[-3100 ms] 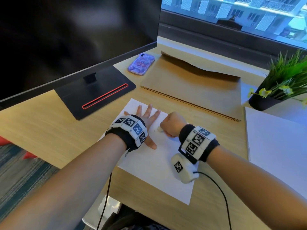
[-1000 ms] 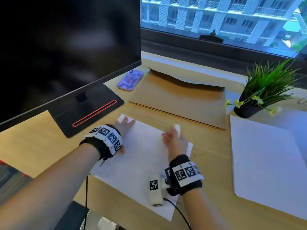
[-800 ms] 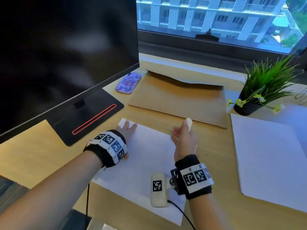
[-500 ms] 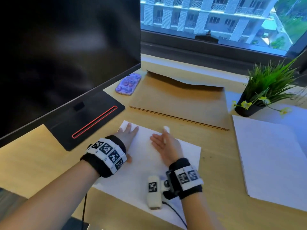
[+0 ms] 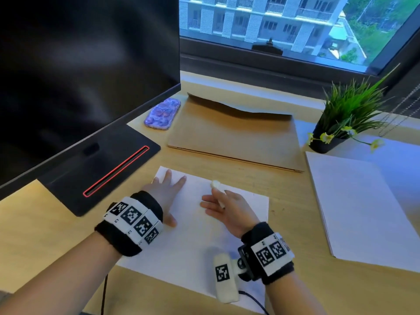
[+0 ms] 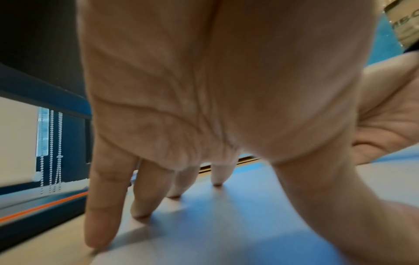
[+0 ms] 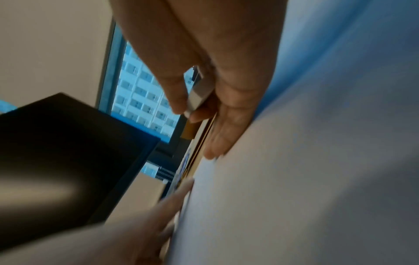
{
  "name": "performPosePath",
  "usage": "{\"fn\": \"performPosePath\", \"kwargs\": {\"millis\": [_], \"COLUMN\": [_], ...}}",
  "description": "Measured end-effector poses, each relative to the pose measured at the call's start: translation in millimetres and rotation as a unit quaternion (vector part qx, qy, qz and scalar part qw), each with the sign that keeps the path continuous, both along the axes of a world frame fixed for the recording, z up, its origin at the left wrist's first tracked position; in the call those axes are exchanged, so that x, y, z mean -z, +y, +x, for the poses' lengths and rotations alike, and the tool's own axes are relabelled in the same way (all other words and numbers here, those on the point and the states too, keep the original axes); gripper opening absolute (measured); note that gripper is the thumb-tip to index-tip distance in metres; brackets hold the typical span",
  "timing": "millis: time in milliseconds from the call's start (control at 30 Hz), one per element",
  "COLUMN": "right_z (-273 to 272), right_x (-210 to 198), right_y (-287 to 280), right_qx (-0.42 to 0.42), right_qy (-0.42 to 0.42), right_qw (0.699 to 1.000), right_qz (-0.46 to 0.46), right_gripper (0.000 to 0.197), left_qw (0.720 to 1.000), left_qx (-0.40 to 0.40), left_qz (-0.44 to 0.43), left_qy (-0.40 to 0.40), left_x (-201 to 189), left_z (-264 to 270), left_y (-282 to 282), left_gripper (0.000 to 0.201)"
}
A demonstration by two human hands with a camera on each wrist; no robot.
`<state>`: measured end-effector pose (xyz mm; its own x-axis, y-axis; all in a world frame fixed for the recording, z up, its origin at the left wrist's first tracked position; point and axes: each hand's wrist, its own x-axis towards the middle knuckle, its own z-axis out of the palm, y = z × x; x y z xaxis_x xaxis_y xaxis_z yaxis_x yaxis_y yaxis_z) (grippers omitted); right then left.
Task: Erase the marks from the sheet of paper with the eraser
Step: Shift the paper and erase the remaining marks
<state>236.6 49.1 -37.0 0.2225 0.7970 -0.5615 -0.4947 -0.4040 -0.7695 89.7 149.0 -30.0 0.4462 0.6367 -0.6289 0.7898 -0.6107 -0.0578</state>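
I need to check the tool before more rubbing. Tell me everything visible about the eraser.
The eraser is a small, pale white block with a rounded, worn-looking end in the head view; it looks soft and matte. The right hand holds it pinched between thumb and fingers, its free end poking out toward the window above the far edge of the sheet of paper. The wrist view shows a flat grey-white side. Whether it touches the sheet cannot be told.

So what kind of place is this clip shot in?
Most likely an office or home desk by a high window: a large dark monitor on a wooden desk, a phone, a potted plant, and an apartment block outside the glass.
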Motion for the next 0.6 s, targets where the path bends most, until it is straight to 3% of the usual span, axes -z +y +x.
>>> {"fn": "performPosePath", "kwargs": {"millis": [100, 167, 233, 333, 433, 533, 600], "right_z": [19, 36, 44, 37, 20, 11, 9], "right_x": [3, 3, 1, -8, -15, -15, -12], "right_y": [-3, -6, -6, 1, 18, 39, 53], "right_qx": [0.119, 0.152, 0.087, -0.096, -0.207, -0.274, -0.293], "right_qy": [-0.002, -0.108, -0.210, -0.302, -0.414, -0.508, -0.537], "right_qw": [0.993, 0.982, 0.973, 0.948, 0.886, 0.817, 0.791], "right_qz": [-0.006, -0.020, -0.029, -0.031, -0.005, 0.003, -0.012], "right_gripper": [0.021, 0.029, 0.034, 0.036, 0.026, 0.021, 0.022], "left_qw": [1.000, 1.000, 1.000, 0.996, 0.990, 0.990, 0.990], "left_qx": [0.001, 0.003, 0.003, -0.008, -0.029, -0.035, -0.034], "left_qz": [-0.015, -0.008, 0.010, 0.024, -0.007, -0.041, -0.050], "left_qy": [-0.009, -0.008, -0.025, -0.091, -0.138, -0.129, -0.126], "left_x": [-2, -2, -3, -6, -4, -1, 1], "left_z": [-6, -8, -5, 5, 13, 13, 12], "left_y": [-5, -9, -11, -12, -13, -13, -12], "left_gripper": [0.112, 0.107, 0.100, 0.089, 0.092, 0.101, 0.104]}}
